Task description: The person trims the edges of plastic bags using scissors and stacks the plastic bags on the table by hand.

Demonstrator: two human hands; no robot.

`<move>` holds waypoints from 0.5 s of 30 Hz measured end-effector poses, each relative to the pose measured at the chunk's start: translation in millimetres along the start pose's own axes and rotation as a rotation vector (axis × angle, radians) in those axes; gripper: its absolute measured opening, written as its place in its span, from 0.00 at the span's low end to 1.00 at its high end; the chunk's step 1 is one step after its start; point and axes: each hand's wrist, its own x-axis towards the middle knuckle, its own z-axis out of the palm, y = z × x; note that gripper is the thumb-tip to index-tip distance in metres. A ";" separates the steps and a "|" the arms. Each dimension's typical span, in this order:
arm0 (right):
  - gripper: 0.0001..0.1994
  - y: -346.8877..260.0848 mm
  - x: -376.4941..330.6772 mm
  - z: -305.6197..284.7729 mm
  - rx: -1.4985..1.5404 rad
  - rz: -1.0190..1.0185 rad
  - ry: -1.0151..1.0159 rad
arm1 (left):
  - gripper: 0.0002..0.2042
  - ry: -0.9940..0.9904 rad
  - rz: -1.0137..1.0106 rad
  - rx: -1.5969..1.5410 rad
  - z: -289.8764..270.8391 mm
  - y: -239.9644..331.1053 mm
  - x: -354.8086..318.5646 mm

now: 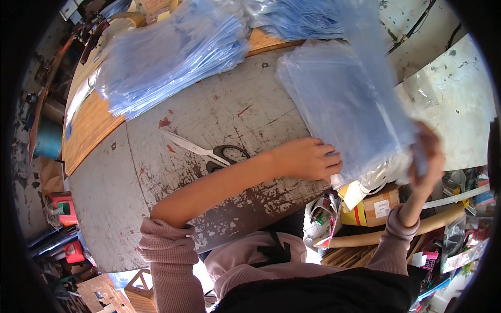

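Note:
A stack of clear bluish plastic bags (339, 99) lies at the table's right side and hangs over its edge. My left hand (312, 159) is at the stack's near left corner, its fingers curled over the edge of the bags. At the near right corner my right hand (428, 156) is closed around bluish plastic, blurred by motion. A blurred upper bag rises along the stack's right side toward the far edge. Scissors (203, 152) with black handles lie partly spread on the table, just beyond my left forearm.
Another large pile of clear plastic bags (175, 60) sits at the far left on a wooden board (96, 133), with more bags (300, 18) behind. The grey table (209, 109) has worn paint. Below its right edge are a cardboard box (381, 206) and a long tan roll (386, 235).

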 end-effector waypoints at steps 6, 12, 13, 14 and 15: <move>0.21 -50.8 2.2 57.7 0.242 0.018 -0.135 | 0.10 0.264 -0.087 0.029 -9.0 -6.2 9.1; 0.36 -54.5 6.6 63.6 0.159 0.254 -0.114 | 0.06 0.417 -0.230 -0.170 -16.7 -5.5 21.6; 0.37 -53.6 17.7 57.3 0.257 0.212 -0.116 | 0.06 0.468 -0.237 -0.179 -15.8 -8.9 23.8; 0.38 -53.4 24.2 54.1 0.355 0.167 -0.118 | 0.06 0.520 -0.245 -0.187 -15.3 -11.0 24.4; 0.38 -55.7 22.2 56.5 0.355 0.163 -0.117 | 0.06 0.522 -0.246 -0.183 -15.0 -11.5 23.8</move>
